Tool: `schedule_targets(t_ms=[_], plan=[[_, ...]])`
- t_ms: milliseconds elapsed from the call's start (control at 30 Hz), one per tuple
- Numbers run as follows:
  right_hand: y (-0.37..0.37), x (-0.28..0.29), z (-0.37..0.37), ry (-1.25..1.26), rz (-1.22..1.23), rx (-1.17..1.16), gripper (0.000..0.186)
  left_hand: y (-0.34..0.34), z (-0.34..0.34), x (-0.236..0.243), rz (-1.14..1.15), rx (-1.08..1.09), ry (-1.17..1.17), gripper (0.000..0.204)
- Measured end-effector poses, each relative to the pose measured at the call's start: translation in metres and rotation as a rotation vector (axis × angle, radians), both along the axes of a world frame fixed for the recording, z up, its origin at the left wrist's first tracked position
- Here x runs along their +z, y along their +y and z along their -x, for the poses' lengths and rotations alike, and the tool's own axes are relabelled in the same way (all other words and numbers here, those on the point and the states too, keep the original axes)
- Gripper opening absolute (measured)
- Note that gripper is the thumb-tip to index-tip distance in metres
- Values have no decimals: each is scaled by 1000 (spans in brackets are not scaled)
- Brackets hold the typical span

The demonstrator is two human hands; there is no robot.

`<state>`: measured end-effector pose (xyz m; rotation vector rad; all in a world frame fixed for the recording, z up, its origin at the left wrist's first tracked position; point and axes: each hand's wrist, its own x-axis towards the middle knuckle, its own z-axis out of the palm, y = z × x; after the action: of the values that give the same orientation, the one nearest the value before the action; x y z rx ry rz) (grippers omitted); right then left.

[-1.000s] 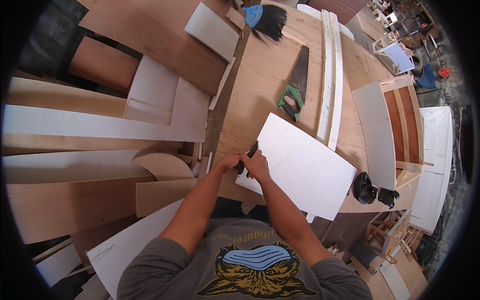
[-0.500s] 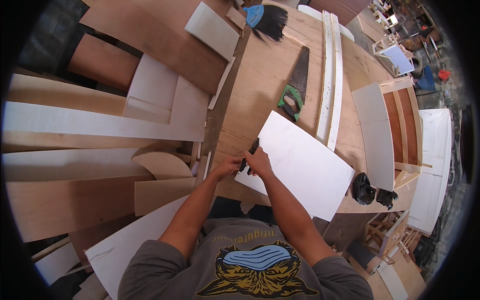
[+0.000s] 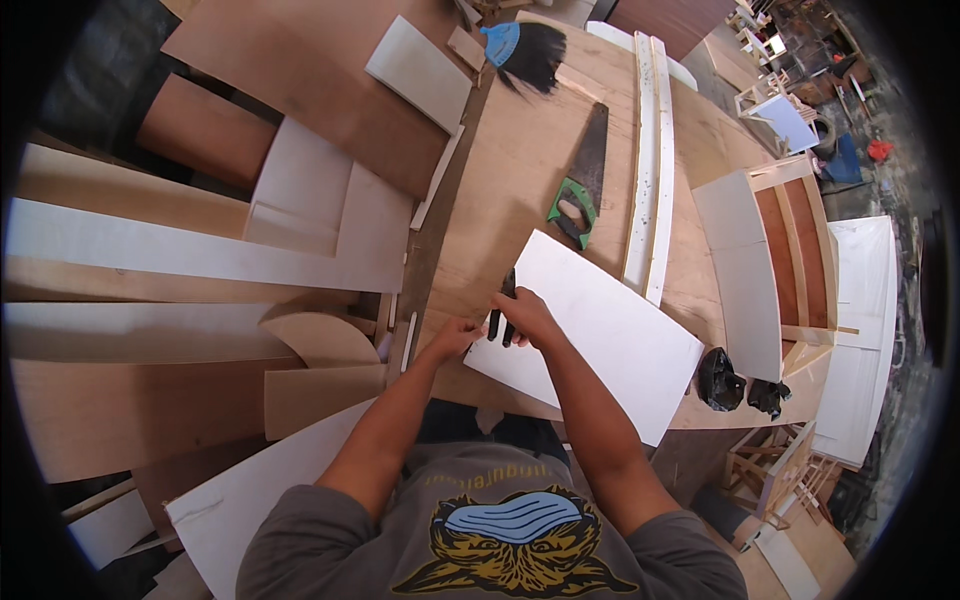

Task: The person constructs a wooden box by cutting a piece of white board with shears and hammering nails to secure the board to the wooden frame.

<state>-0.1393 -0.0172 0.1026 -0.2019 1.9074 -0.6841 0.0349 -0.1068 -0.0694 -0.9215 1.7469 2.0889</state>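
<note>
A white rectangular board [image 3: 590,330] lies aslant on the wooden worktable in front of me. Over its left edge, my right hand [image 3: 528,316] is closed around black-handled pliers [image 3: 509,283], whose head points away from me and whose two handles stand apart. Just left of the pliers, my left hand [image 3: 458,338] reaches that same edge with its fingers drawn together. Anything small between those fingertips is hidden from view. Beyond the board rests a handsaw [image 3: 591,155] with a green and black handle.
A blue brush with black bristles [image 3: 527,52] sits at the worktable's [image 3: 480,210] far end. Long white strips [image 3: 648,170] run along the table. Black plastic bundles [image 3: 722,380] and a wood-framed panel [image 3: 745,260] are on the right. Stacked boards [image 3: 150,330] fill the left side.
My right hand has turned and shifted slightly right with the pliers, and a gap between their handles now shows. My left hand stays by the board's edge. The whole view has shifted a little.
</note>
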Motion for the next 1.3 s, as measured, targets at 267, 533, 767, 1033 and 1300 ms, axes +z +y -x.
schedule_targets(t_ms=[267,533,767,1033,1300], plan=[[106,-8,35,-83,247,-290,34,1,21,24,357,3,-11,47],[273,-15,77,-166,726,-958,21,4,42,9,721,67,0,45],[452,-35,115,86,727,-1399,21,51,10,7,1255,376,72,35],[598,-49,132,60,445,-1590,27,149,18,27,-52,931,-301,47],[636,-72,148,-212,605,-1605,24,161,16,4,-116,980,-147,57]])
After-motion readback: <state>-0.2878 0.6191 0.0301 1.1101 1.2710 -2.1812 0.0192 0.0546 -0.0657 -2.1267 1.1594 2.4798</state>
